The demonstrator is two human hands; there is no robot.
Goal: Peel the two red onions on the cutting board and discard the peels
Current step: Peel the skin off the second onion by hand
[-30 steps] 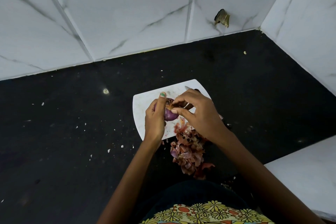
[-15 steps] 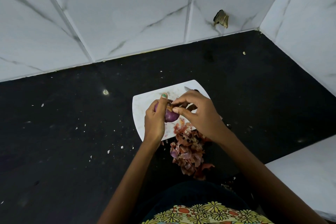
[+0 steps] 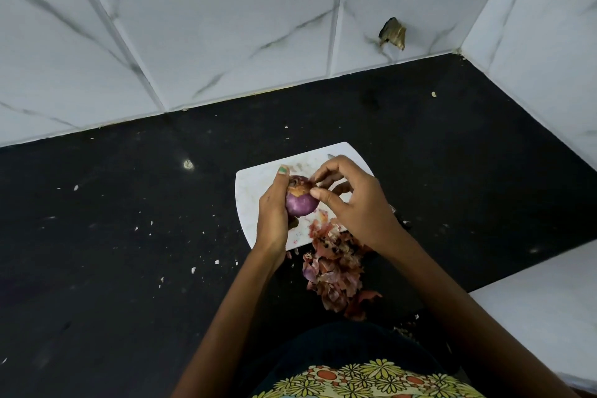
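Mid-peel: left hand (image 3: 273,220) grips red onion (image 3: 301,202) over cutting board (image 3: 255,186), frame centre; right hand (image 3: 353,200) pinches skin at its top. Next: tear loose, drop onto peel pile (image 3: 336,271).

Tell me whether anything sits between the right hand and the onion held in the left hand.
Nothing visible does. The left hand grips the red onion above the cutting board, and the right hand has its thumb and forefinger at the onion's brownish top. Whether they pinch a piece of skin there cannot be told.
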